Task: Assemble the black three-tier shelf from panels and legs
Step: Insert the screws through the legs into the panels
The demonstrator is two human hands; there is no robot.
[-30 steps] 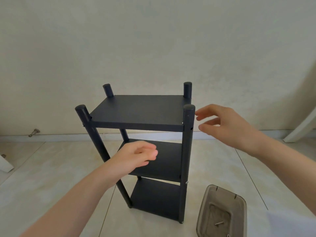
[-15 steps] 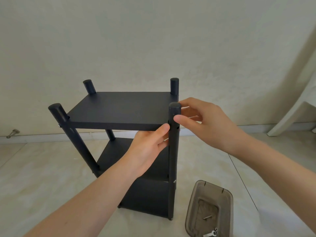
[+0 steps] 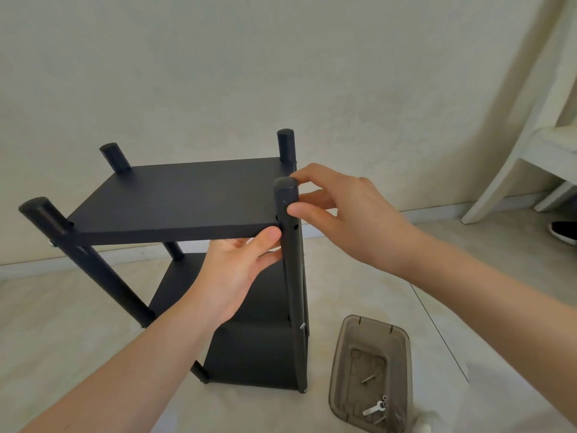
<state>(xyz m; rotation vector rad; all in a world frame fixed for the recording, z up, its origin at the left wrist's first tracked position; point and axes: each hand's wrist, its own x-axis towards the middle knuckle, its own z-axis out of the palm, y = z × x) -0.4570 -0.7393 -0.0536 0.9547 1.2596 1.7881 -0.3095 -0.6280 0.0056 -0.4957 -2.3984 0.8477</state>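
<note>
The top of the near-right leg (image 3: 289,276) is pinched by the right hand (image 3: 352,220): the thumb (image 3: 299,210) is pressed on the leg's front just below its cap, and the index finger is curled round behind the cap. A bare hole is seen in the leg just under the thumb. The grip of the left hand (image 3: 237,270) is closed on the near-right corner of the top panel (image 3: 187,195), with the thumb laid on the panel's front edge beside the leg and the fingers tucked beneath.

The shelf (image 3: 175,232) is stood upright on the floor (image 3: 78,323) in front of a pale wall (image 3: 249,73), its long axis vertical and its four legs pointed up past the top panel. The three panels are held level one above another, their long sides run from left to right; the middle panel (image 3: 268,292) and the bottom panel (image 3: 249,354) are partly hidden by the left forearm.

Just right of the shelf's foot, a translucent grey tray (image 3: 338,370) is set on the floor, with a few small metal fasteners (image 3: 376,407) lying inside. A white chair (image 3: 530,145) and a dark shoe (image 3: 565,232) are seen at the right edge.
</note>
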